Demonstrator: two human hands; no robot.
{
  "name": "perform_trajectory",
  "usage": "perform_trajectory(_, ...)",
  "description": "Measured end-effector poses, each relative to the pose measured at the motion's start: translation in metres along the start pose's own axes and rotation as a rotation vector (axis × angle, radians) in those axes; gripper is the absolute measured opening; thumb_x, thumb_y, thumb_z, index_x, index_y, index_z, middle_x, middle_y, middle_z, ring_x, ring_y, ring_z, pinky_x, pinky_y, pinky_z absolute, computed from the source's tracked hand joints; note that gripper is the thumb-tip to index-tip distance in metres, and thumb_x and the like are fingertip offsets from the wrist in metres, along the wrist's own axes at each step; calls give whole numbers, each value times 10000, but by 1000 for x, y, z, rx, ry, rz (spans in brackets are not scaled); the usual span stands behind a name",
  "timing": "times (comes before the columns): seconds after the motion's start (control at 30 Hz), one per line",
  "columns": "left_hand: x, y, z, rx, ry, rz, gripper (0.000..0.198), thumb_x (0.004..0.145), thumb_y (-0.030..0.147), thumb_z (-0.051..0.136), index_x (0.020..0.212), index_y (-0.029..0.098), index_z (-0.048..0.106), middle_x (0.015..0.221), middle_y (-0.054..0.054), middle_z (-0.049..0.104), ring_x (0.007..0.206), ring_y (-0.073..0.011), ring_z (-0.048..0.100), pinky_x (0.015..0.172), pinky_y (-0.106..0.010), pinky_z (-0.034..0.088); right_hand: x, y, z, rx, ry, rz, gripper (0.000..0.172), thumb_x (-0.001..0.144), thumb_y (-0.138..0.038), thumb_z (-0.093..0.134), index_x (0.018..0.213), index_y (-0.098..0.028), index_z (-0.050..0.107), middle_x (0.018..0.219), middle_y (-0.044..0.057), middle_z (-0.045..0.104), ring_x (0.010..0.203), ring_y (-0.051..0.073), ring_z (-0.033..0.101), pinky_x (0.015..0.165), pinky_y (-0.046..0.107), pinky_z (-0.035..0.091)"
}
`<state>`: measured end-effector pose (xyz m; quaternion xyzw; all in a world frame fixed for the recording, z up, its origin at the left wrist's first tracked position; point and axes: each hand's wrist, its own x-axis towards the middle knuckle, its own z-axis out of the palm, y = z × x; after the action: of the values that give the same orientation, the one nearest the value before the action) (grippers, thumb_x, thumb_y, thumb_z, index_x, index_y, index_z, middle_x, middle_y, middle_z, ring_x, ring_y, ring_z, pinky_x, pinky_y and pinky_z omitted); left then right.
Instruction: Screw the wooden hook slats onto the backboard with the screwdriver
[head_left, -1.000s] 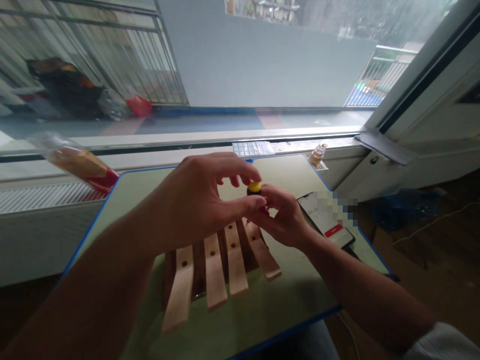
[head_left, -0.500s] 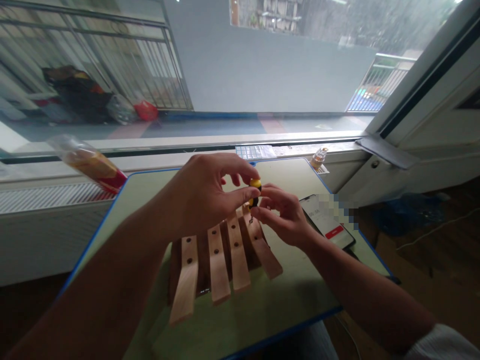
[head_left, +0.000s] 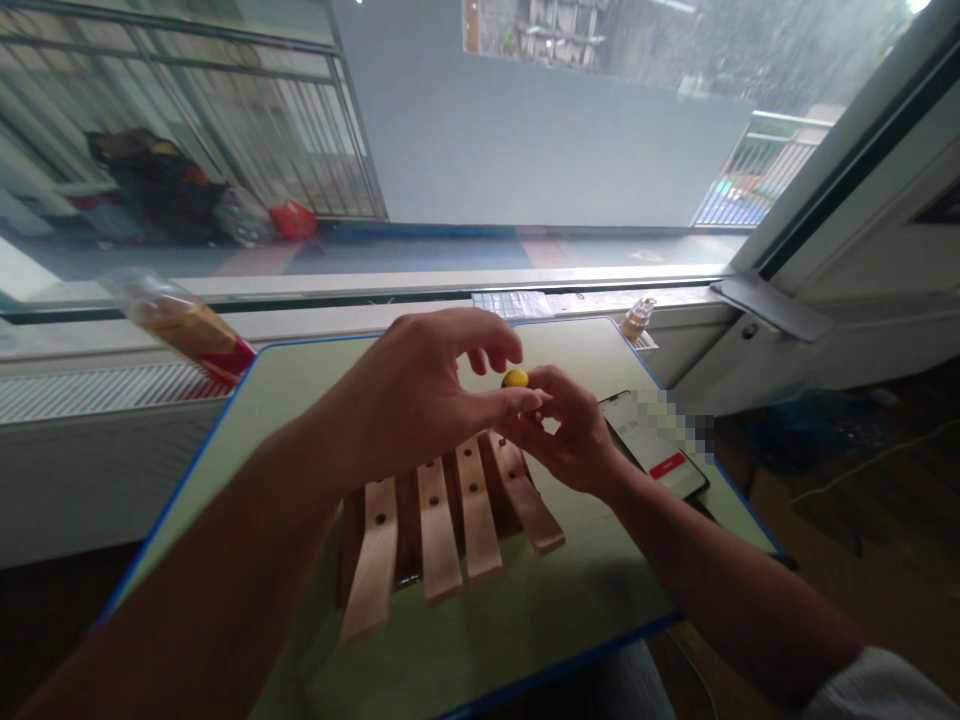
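Observation:
Both hands meet above the far end of a wooden piece made of several pale slats [head_left: 450, 535] fanned out over a darker base. My left hand [head_left: 420, 395] has its thumb and fingertips pinched round a small screwdriver with a yellow cap [head_left: 514, 378]; only the cap shows. My right hand [head_left: 566, 430] is curled beside it, fingers closed at the tool's lower part near the rightmost slat [head_left: 529, 495]. What the right fingers grip is hidden.
The piece lies on a green table with a blue edge [head_left: 225, 420]. A phone [head_left: 656, 455] with a lit screen lies right of my hands. A small bottle [head_left: 636, 316] and a clear packet [head_left: 510, 302] sit on the sill; a wrapped snack pack [head_left: 184, 330] leans at the left.
The yellow-capped tool has turned between my fingers and sits slightly lower, with its black part now hidden. My left thumb has slid forward over it. The slats have not moved.

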<state>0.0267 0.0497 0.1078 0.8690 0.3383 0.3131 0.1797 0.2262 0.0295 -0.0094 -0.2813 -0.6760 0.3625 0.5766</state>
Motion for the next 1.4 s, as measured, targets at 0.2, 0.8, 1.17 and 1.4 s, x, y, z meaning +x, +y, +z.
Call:
perform_trajectory(0.2,0,0,0,-10,0,15,91,898,287,744,947,234,800,936,-20,790,841,-183,688,764,-333,531,0,0,1,15,7,31,327,844,-269,910,1051,-235,660,888,-44,626,643,75,540,541,243,445)
perform_trajectory(0.8,0,-2,8,-19,48,12,194,872,399,822,955,230,774,937,-38,772,831,-199,678,734,-372,543,1,0,2,31,50,48,263,835,-268,916,989,-219,708,870,-31,650,671,88,544,554,248,449)
perform_trajectory(1.17,-1,6,-1,33,-28,30,160,910,255,697,1003,240,826,1034,-26,809,919,-196,715,829,-341,552,1,-5,-6,42,-15,17,211,925,-256,808,1128,-218,765,1001,19,685,693,97,587,585,272,471)
perform_trajectory(1.4,-1,6,1,3,-52,43,210,918,352,745,1088,246,809,1052,-37,805,939,-209,721,856,-375,566,-1,-5,-1,43,7,47,319,850,-277,905,1081,-225,691,938,-19,656,666,85,559,555,247,451)
